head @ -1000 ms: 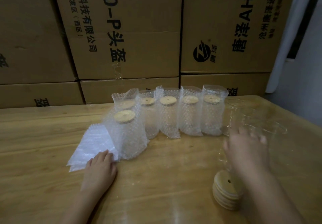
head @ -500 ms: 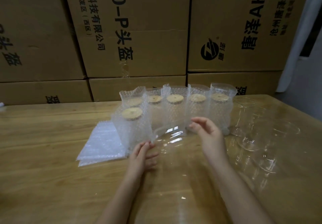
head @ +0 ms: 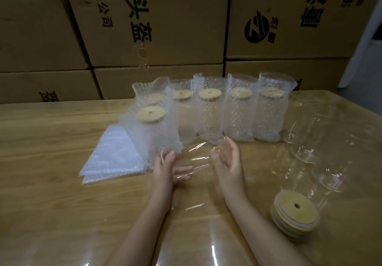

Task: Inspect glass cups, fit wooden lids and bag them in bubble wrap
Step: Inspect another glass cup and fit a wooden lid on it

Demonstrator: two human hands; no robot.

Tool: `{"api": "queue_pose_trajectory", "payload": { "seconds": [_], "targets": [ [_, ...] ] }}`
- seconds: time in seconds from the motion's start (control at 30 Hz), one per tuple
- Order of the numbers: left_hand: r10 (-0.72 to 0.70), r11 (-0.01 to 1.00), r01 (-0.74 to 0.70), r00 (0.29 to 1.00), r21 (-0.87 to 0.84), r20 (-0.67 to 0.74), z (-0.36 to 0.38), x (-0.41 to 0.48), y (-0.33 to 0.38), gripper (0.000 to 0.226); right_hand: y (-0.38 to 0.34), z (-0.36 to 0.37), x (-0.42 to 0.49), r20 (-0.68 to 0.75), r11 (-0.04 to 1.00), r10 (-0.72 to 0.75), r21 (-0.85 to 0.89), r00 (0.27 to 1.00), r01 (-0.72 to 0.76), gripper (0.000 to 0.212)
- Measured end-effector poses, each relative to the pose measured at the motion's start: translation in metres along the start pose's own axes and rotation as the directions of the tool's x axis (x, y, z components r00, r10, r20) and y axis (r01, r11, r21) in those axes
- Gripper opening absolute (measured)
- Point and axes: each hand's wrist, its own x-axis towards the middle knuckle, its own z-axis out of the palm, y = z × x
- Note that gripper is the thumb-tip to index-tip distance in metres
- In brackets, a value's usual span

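Note:
A clear glass cup (head: pixel 199 159) lies on its side just above the table, between my two hands. My left hand (head: pixel 166 170) touches its left end with straight, spread fingers. My right hand (head: pixel 228 163) curls round its right end, thumb toward me. Several cups (head: pixel 208 118) in bubble wrap with wooden lids stand in a row behind, one more (head: pixel 152 129) in front at the left. A stack of wooden lids (head: pixel 294 214) sits at the right. Flat bubble wrap bags (head: pixel 111 159) lie at the left.
Several bare glass cups (head: pixel 310 143) stand at the right of the wooden table (head: pixel 47 193), close to the lid stack. Stacked cardboard boxes (head: pixel 165 27) form a wall along the table's far edge. A pale curtain hangs at the far right.
My right hand brought a glass cup from the right to the middle and my left hand left the bags to meet it. Both hands now sit nearer me with the cup between them.

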Motion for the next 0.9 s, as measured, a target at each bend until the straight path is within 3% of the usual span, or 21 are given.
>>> {"api": "queue_pose_trajectory", "payload": {
  "seconds": [0.1,0.2,0.37,0.6,0.9],
  "targets": [
    [0.097,0.992,-0.092,0.994,0.091,-0.059,-0.002,-0.003,0.001,0.048,0.006,0.004,0.001,0.032,0.997,0.072,-0.015,0.997,-0.071,0.037],
    [0.302,0.941,-0.281,0.948,0.191,-0.095,0.003,-0.014,0.004,0.050,0.007,0.006,0.001,0.025,0.995,0.097,0.004,0.995,-0.097,0.028],
    [0.473,0.856,-0.455,0.881,0.247,-0.017,0.006,-0.023,0.006,0.056,0.009,0.004,-0.001,0.001,1.000,0.028,-0.009,1.000,-0.028,0.028],
    [0.418,0.881,-0.402,0.909,0.250,-0.010,0.005,-0.026,0.010,0.051,0.003,0.001,-0.005,-0.041,0.970,-0.174,-0.178,0.984,0.165,0.036],
    [0.165,0.980,-0.164,0.986,0.108,0.007,0.001,-0.020,0.017,0.062,-0.007,-0.003,0.001,0.007,0.998,-0.049,0.031,0.999,0.049,0.028]
  ]
}}
